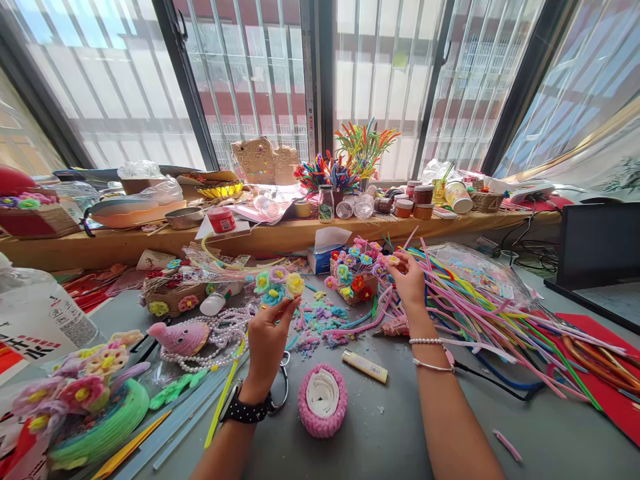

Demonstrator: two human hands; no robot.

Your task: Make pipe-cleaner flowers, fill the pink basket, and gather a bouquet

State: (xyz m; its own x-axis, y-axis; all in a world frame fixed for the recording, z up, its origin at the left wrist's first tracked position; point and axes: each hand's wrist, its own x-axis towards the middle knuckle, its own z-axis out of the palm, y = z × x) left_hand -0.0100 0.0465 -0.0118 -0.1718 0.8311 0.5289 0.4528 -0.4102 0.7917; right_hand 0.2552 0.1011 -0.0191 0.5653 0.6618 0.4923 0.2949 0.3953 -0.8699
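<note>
My left hand is raised above the grey table, fingers pinched round the stems of a small bunch of pipe-cleaner flowers in green, purple and yellow. My right hand reaches into the pile of coloured pipe cleaners, fingers closed on something small that I cannot make out. Just left of that hand sits a small basket of pipe-cleaner flowers. A pink knitted basket with a white lining stands on the table between my forearms. A glue stick lies beside it.
A pink plush mouse and a pearl string lie at left. Scissors rest by my left wrist. A green ring with flowers is near left. A cluttered wooden window ledge runs behind. A dark screen stands at right.
</note>
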